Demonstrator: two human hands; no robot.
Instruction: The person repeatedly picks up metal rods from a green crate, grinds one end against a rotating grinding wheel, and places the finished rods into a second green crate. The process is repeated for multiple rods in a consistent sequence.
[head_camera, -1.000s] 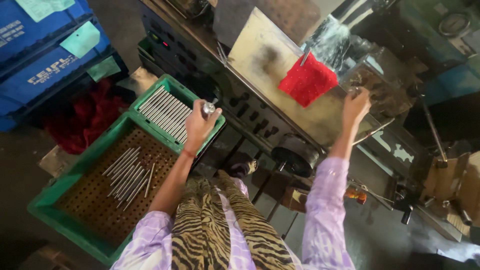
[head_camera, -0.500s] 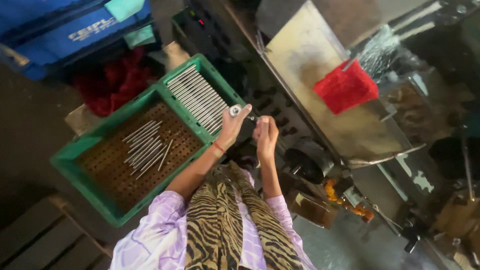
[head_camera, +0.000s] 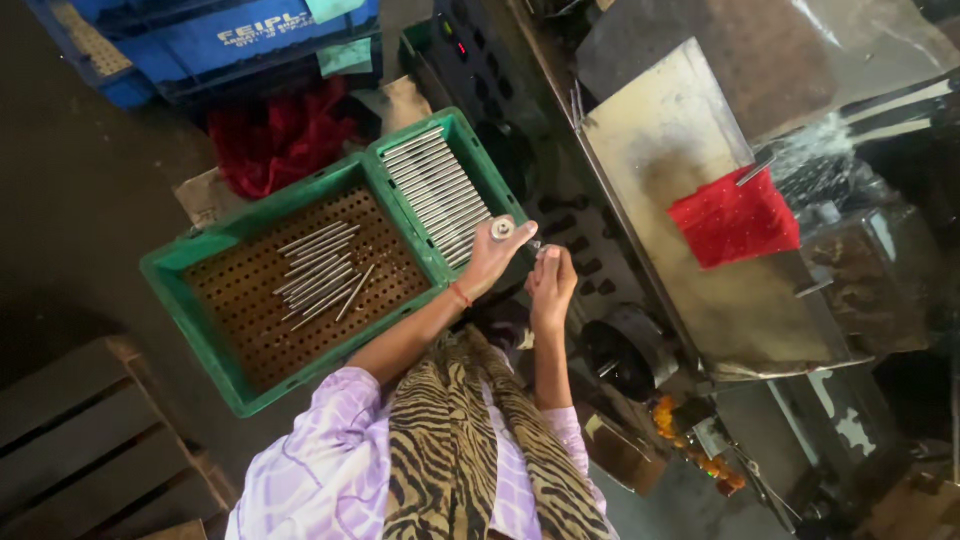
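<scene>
From my feed, my left hand (head_camera: 492, 258) is wrapped around a small round metal part (head_camera: 502, 229), pinched up at the fingertips just past the right-hand rim of the green crate (head_camera: 190, 318). My right hand (head_camera: 550, 285) is right beside it, fingers curled in toward a thin rod end (head_camera: 535, 244) poking out between the two hands; looks like it's pinching that, but it's too small for me to be sure, so can't tell.

Inside the green crate, a neat row of steel rods (head_camera: 438, 190) fills the narrow section nearest the hands, and a loose pile of rods (head_camera: 318, 275) sits on the perforated floor of the big section. Behind the crate there's red cloth (head_camera: 283, 135) and blue crates (head_camera: 225, 38). Off to the crate's right, a small red basket (head_camera: 734, 219) rests on the metal machine table (head_camera: 690, 300).
</scene>
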